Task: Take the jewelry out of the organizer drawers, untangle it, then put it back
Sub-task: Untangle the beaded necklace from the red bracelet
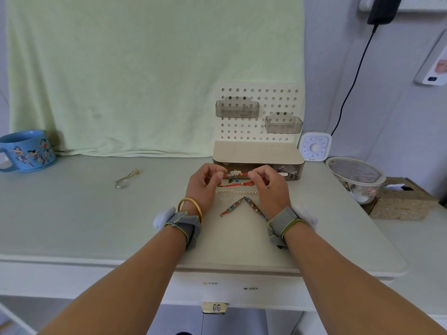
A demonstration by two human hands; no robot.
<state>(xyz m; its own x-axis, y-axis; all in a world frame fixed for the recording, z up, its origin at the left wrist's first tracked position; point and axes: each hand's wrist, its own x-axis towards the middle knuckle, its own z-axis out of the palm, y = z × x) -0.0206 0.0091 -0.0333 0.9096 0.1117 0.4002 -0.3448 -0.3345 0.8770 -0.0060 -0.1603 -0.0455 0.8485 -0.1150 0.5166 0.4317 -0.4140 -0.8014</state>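
My left hand (205,183) and my right hand (269,186) each pinch one end of a red cord bracelet (238,179) with small beads, stretched between them just above the table. It hangs in front of the beige organizer (257,154), whose smoky drawers sit at its base. Under the cord a thin string of pale beads (235,191) lies in a line on the table. Nearer to me a multicoloured link bracelet (244,205) lies bent into an upside-down V. A gold and silver chain (125,178) rests apart, to the left.
A blue cartoon mug (26,151) stands far left. Right of the organizer are a white timer (314,146), a lidded glass bowl (355,176) and a cork box (402,201). A pale green towel (145,76) hangs behind. Two clear bins sit on the pegboard (258,112).
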